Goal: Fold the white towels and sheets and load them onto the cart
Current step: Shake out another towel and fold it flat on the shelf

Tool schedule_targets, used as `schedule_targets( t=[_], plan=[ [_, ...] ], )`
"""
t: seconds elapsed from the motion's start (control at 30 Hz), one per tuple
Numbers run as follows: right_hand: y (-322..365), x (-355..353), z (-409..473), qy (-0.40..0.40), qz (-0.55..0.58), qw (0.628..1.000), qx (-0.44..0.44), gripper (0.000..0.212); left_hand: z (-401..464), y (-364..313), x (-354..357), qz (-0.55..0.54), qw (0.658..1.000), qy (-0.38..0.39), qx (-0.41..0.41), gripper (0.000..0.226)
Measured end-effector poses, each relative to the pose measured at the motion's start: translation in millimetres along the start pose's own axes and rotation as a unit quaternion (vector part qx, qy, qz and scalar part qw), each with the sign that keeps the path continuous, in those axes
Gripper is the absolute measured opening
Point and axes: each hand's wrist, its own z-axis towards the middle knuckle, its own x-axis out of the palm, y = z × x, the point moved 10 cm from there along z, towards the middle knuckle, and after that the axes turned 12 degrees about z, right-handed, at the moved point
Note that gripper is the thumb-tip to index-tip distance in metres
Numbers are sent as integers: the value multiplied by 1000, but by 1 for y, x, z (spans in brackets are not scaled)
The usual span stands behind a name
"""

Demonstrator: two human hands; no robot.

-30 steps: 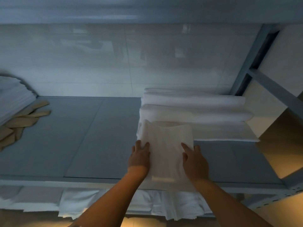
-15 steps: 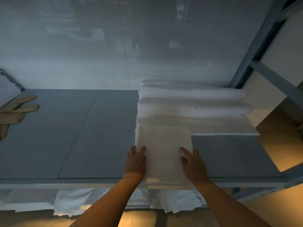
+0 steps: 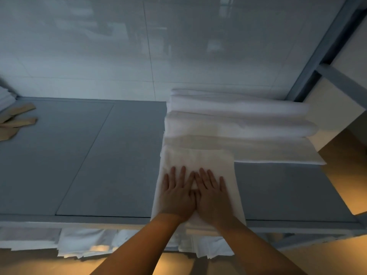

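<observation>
Taking the folded towel (image 3: 195, 161) under the hands as the landmark, the scene runs as follows. Far to its left, at the edge of the view, a few tan paper strips (image 3: 18, 120) lie fanned on the grey shelf (image 3: 79, 155), with the corner of a white stack (image 3: 6, 100) just behind them; between them and the towel the shelf surface is bare grey panel. Below the towel's near edge, under the shelf lip, a row of white sheets (image 3: 83, 245) hangs out from the level beneath, probably loaded there already. On the towel itself the left hand (image 3: 176, 192) lies flat, fingers straight and spread, gripping nothing; the right hand (image 3: 212, 193) lies flat just beside it in the same way, the two touching along their inner edges. The flat palms suggest pressing, to squeeze out air and set the creases so the towel sits low and square; its near end overhangs the shelf lip slightly. Directly behind the towel and reaching off to its right, a pile of folded linens (image 3: 238, 124) sits against the tiled wall (image 3: 139, 56), the towel's far edge touching or overlapping the pile's front layer, likely so the load stays in one block. Further right stands the grey frame post (image 3: 321, 46).
</observation>
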Motion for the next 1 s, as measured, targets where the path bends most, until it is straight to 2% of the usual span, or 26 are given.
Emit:
schedule_targets(
  t=[0.17,0.37,0.47,0.63,0.8,0.9,1.0],
  plan=[
    [-10,-14,24,-20,1,1000,17,54,23,6,-14,-39,999,-26,-17,60],
    [-30,-13,59,-9,-20,1000,7,55,59,28,0,25,999,-39,-18,64],
    [-59,-17,54,-7,9,999,51,58,58,34,7,21,999,-42,-21,65],
    [-87,-25,37,42,30,992,118,59,50,44,4,-17,999,-21,-17,63],
    [-54,-24,23,16,30,998,58,57,30,53,-2,-84,994,-29,-67,60],
    [-61,-13,11,27,61,995,74,56,18,55,8,-97,993,-4,-59,60],
    [-65,-16,1,1,73,993,88,60,4,57,11,-158,986,0,-60,60]
  ],
)
